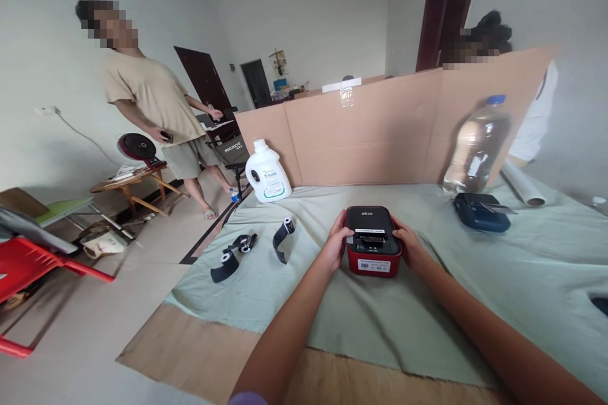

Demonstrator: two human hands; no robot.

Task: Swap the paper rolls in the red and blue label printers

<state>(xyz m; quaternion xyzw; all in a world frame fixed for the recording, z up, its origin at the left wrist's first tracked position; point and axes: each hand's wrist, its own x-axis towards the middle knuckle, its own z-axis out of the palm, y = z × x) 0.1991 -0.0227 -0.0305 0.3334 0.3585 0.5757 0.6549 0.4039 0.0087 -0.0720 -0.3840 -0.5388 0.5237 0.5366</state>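
Observation:
In front of me on the green cloth (351, 323) sits a red and black label printer (373, 240), its lid down and a slot across the top. My left hand (336, 242) grips its left side, thumb on the top edge. My right hand (409, 242) holds the opposite side the same way, with its fingers partly hidden behind the casing. A printed sticker shows on the printer's front. To the left lie several small rolls of black strip, one roll (284, 240) partly unwound and apart from the others.
A white jug (268, 172) stands at the back left before a cardboard screen (361, 133). At right are a large clear bottle (477, 149), a dark blue device (482, 212) and a white roll (525, 183). One person (147, 95) stands at left; another is behind the screen.

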